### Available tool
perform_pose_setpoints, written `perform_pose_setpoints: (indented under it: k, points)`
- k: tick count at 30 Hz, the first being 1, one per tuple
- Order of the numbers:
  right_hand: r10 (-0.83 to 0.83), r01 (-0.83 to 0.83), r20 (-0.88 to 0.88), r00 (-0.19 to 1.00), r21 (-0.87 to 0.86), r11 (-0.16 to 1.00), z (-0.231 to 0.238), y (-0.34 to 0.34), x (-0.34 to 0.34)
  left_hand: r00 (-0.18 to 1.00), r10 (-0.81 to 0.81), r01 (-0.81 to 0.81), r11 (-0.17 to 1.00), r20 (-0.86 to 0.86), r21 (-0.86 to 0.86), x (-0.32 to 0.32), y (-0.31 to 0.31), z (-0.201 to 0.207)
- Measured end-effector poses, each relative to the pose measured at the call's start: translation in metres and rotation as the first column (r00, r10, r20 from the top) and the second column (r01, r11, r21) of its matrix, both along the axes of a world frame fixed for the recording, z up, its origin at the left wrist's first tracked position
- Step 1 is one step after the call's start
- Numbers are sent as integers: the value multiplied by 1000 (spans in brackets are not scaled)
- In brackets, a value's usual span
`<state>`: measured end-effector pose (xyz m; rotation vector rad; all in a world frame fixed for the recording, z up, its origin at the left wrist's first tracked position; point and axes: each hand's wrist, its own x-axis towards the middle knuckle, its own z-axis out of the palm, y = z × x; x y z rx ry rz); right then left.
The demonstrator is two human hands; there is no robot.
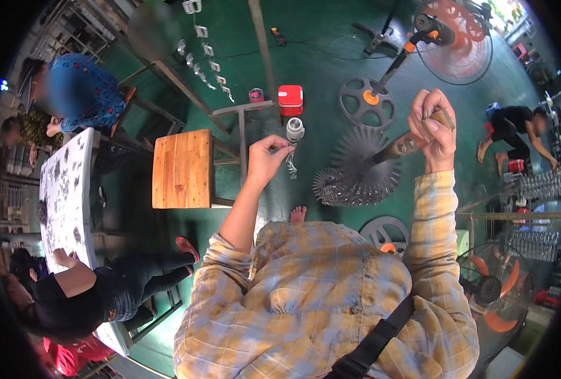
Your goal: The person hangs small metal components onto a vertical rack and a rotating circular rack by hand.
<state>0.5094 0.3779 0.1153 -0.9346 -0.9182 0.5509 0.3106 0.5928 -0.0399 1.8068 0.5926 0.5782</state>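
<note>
My left hand (268, 158) is raised near the middle, thumb and fingertips pinched together. Just by those fingertips is a string of small shiny metal pieces (292, 167); whether it hangs from them I cannot tell. Further right, my right hand (433, 126) is closed around the upper end of a brownish bar with holes (402, 146). The bar slants down and left toward a round, spiky cluster of thin dark metal pieces (364, 165), with a smaller spiky round (326, 185) beside it. A white and grey cup-shaped thing (295, 129) stands just beyond my left fingertips.
A wooden-topped stool (182, 169) stands at left, next to a metal frame (242, 136). A red box (290, 100) sits on the green floor. Standing fans (454, 41) (492, 287) are at right. People work at a white table (68, 196); another person (514, 132) bends down at far right.
</note>
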Motion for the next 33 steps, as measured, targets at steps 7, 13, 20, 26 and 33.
perform_pose_setpoints:
  k: [7, 13, 20, 26, 33]
  points:
    - [-50, 49, -10, 999, -27, 998, 1, -3, -1, 986, -137, 144, 987, -94, 68, 26, -18, -44]
    - [-86, 85, -15, 996, -54, 995, 4, 1, -7, 953, -263, 284, 948, -154, 143, 32, -39, -64]
    - [-93, 92, -9, 996, -62, 994, 4, -1, -8, 924, -351, 375, 911, -155, 172, 35, -59, -65]
    - [-89, 88, -16, 996, -59, 994, 2, 2, -8, 931, -342, 361, 914, -123, 188, 38, -66, -83]
    - [-88, 88, -9, 996, -43, 995, 6, 8, -4, 924, -341, 370, 911, -175, 183, 42, -59, -78]
